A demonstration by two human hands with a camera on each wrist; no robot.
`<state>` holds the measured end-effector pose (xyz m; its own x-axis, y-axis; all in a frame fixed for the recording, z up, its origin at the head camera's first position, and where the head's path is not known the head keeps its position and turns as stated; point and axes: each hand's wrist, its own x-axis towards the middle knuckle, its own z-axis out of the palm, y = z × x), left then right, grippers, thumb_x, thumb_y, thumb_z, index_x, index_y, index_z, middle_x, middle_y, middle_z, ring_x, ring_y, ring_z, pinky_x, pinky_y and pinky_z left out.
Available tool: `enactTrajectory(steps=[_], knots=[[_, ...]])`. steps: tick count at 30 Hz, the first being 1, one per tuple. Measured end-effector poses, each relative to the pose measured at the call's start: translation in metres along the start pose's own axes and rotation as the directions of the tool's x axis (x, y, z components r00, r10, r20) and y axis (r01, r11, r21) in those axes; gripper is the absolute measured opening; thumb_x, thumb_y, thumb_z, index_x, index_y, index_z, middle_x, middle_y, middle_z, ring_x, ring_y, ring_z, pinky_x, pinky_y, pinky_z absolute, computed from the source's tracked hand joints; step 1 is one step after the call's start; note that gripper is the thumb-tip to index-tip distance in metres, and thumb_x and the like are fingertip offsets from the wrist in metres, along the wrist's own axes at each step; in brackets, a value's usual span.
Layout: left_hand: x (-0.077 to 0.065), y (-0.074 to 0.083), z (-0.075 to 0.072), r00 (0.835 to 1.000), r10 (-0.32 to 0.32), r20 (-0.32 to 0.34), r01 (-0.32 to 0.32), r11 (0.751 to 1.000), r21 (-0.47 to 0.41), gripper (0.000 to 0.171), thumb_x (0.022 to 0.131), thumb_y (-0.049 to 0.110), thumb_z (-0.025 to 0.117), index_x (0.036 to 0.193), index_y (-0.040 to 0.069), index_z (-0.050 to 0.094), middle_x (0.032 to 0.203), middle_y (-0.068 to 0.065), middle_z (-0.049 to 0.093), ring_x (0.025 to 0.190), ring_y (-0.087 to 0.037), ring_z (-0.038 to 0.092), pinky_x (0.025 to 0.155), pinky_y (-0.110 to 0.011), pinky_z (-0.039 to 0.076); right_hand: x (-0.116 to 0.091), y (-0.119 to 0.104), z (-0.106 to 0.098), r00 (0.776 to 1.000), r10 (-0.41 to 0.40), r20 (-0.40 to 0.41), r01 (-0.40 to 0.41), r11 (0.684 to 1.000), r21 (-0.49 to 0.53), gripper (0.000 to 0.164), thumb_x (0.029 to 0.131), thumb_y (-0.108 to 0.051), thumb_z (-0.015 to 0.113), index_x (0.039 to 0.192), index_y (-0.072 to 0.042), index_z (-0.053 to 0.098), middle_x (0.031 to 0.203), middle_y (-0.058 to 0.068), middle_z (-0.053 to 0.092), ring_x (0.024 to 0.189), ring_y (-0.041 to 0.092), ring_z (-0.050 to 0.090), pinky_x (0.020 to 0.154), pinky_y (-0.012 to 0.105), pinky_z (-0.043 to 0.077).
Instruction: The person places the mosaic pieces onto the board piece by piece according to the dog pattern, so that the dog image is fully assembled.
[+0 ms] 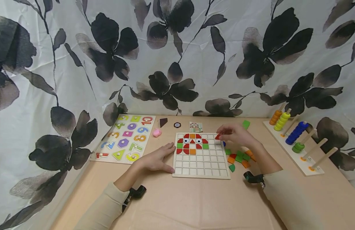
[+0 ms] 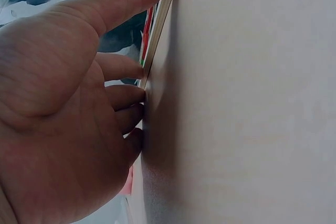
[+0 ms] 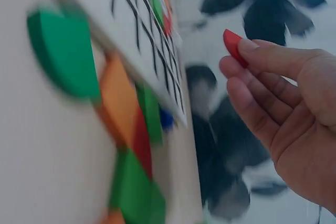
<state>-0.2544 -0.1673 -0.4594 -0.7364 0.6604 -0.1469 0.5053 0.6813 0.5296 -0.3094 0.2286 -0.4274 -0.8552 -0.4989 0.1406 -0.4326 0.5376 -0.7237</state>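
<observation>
A white grid board (image 1: 201,166) lies on the table, its upper left cells filled with red, orange, green and eye-marked tiles (image 1: 192,143). My left hand (image 1: 155,158) rests at the board's left edge, thumb and fingertips touching it with the fingers fairly straight. In the left wrist view, the thumb meets the board's edge (image 2: 157,32). Above the board's upper right corner, my right hand (image 1: 236,135) pinches a red quarter-circle tile (image 3: 234,45) between thumb and fingers. Loose green, orange and red tiles (image 1: 239,156) lie just right of the board.
A number puzzle board (image 1: 124,139) lies at the left. Behind the grid board are a pattern card (image 1: 196,126), a round black token (image 1: 177,125), a dark piece (image 1: 163,122) and a pink lump (image 1: 157,132). At the right stands a peg rack (image 1: 298,153) with coloured rings.
</observation>
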Motion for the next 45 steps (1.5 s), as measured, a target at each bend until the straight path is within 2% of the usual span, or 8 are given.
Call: enactTrajectory(steps=[5, 9, 13, 17, 23, 36, 40, 45], knots=[[-0.001, 0.001, 0.0, 1.0, -0.002, 0.003, 0.002, 1.0, -0.014, 0.1, 0.077, 0.051, 0.075, 0.152, 0.008, 0.025, 0.161, -0.01, 0.011, 0.148, -0.026, 0.006, 0.118, -0.044, 0.011, 0.019, -0.018, 0.028, 0.995, -0.056, 0.08, 0.056, 0.998, 0.002, 0.014, 0.087, -0.011, 0.071, 0.101, -0.012, 0.073, 0.096, 0.0, 0.071, 0.085, 0.018, 0.062, 0.078, 0.027, 0.053], [0.0, 0.001, 0.0, 1.0, -0.009, 0.007, 0.009, 1.0, -0.018, 0.101, 0.076, 0.051, 0.076, 0.153, 0.009, 0.024, 0.161, -0.009, 0.01, 0.148, -0.025, 0.005, 0.118, -0.043, 0.011, 0.028, -0.025, 0.048, 0.98, -0.109, 0.166, 0.114, 0.993, -0.021, 0.018, 0.085, -0.009, 0.073, 0.103, -0.009, 0.074, 0.097, 0.0, 0.072, 0.085, 0.016, 0.059, 0.077, 0.027, 0.052], [0.001, 0.0, -0.001, 1.0, -0.014, 0.006, 0.015, 1.0, -0.016, 0.102, 0.076, 0.053, 0.075, 0.153, 0.011, 0.024, 0.161, -0.008, 0.01, 0.148, -0.025, 0.004, 0.118, -0.044, 0.011, 0.031, -0.03, 0.062, 0.969, -0.1, 0.227, 0.115, 0.992, -0.057, 0.016, 0.084, -0.01, 0.074, 0.1, -0.013, 0.075, 0.092, -0.002, 0.071, 0.082, 0.016, 0.058, 0.073, 0.027, 0.051], [0.002, -0.001, -0.001, 1.0, -0.019, 0.006, 0.019, 1.0, -0.015, 0.102, 0.076, 0.054, 0.075, 0.153, 0.012, 0.024, 0.161, -0.007, 0.009, 0.148, -0.025, 0.004, 0.118, -0.044, 0.011, 0.031, -0.032, 0.07, 0.971, -0.066, 0.23, 0.087, 0.993, -0.083, 0.014, 0.084, -0.012, 0.075, 0.097, -0.015, 0.076, 0.09, -0.004, 0.07, 0.081, 0.015, 0.058, 0.07, 0.026, 0.051], [0.001, 0.0, -0.002, 1.0, -0.022, 0.003, 0.022, 1.0, -0.02, 0.102, 0.075, 0.053, 0.076, 0.153, 0.012, 0.025, 0.161, -0.007, 0.01, 0.148, -0.025, 0.004, 0.118, -0.044, 0.01, 0.03, -0.033, 0.073, 0.967, -0.077, 0.242, 0.107, 0.988, -0.114, 0.021, 0.082, -0.012, 0.076, 0.103, -0.013, 0.075, 0.096, -0.006, 0.069, 0.082, 0.014, 0.058, 0.073, 0.026, 0.052], [0.0, 0.002, -0.002, 1.0, -0.022, 0.001, 0.022, 1.0, -0.02, 0.101, 0.076, 0.051, 0.076, 0.153, 0.011, 0.025, 0.161, -0.007, 0.01, 0.148, -0.026, 0.005, 0.118, -0.044, 0.01, 0.03, -0.032, 0.076, 0.954, -0.157, 0.254, 0.222, 0.942, -0.252, 0.02, 0.085, -0.016, 0.074, 0.104, -0.016, 0.076, 0.096, -0.008, 0.066, 0.084, 0.008, 0.056, 0.076, 0.028, 0.048], [-0.001, 0.003, -0.002, 1.0, -0.023, 0.003, 0.023, 0.999, -0.024, 0.101, 0.076, 0.051, 0.076, 0.153, 0.011, 0.024, 0.161, -0.007, 0.009, 0.148, -0.026, 0.004, 0.118, -0.044, 0.01, 0.025, -0.03, 0.069, 0.965, -0.155, 0.213, 0.202, 0.953, -0.224, 0.022, 0.085, -0.015, 0.074, 0.107, -0.016, 0.075, 0.1, -0.006, 0.069, 0.087, 0.008, 0.058, 0.079, 0.029, 0.05], [0.0, 0.002, -0.001, 1.0, -0.017, 0.003, 0.017, 1.0, -0.024, 0.101, 0.076, 0.051, 0.076, 0.153, 0.01, 0.024, 0.161, -0.008, 0.009, 0.148, -0.026, 0.005, 0.118, -0.044, 0.01, 0.007, -0.02, 0.043, 0.983, -0.13, 0.13, 0.147, 0.98, -0.134, 0.024, 0.086, -0.014, 0.073, 0.109, -0.017, 0.073, 0.1, -0.002, 0.069, 0.084, 0.013, 0.058, 0.074, 0.032, 0.052]])
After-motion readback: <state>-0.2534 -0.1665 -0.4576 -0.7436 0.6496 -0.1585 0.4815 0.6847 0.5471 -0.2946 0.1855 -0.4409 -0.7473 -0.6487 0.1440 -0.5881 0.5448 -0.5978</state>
